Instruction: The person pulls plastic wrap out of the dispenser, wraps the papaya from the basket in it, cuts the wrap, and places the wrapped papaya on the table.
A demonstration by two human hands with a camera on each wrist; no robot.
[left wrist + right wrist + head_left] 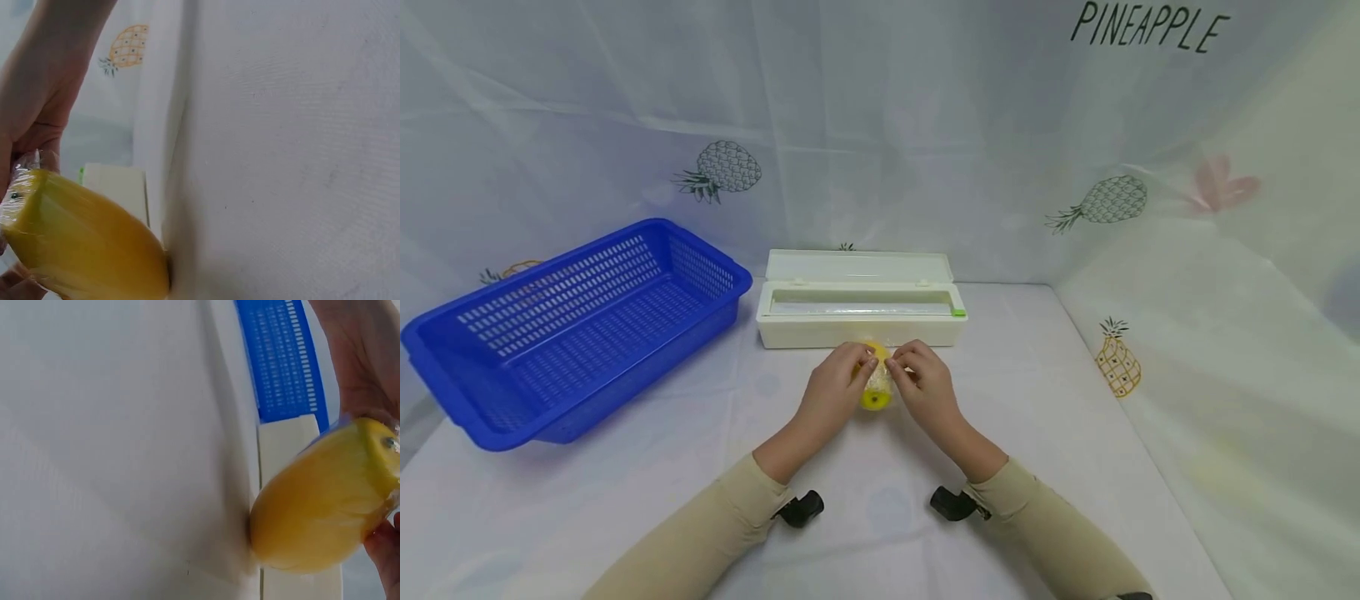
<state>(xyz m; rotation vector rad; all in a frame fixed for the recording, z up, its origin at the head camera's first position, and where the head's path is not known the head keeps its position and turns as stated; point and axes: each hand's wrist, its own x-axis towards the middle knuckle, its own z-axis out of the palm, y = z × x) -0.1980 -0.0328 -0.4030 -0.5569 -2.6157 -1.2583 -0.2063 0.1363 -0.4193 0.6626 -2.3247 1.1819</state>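
Note:
A smooth yellow fruit-like piece [94,240], wrapped in clear cling film [19,203], rests on the white cloth between both hands. Its exact kind is unclear; a small dark spot marks one end. My left hand [835,383] pinches the film at its left side, thumb against forefinger. From the other side, my right hand [927,387] pinches film too, its fingers close to the left ones. In the right wrist view the yellow piece [319,500] hides part of that hand. Just behind it stands a white cling film dispenser [861,333] with its lid [859,267] raised.
A blue perforated plastic basket [625,392] stands at the left. A green slider [958,313] sits at the right end of the dispenser's front edge. White cloth with pineapple prints [728,167] hangs behind and along the right side.

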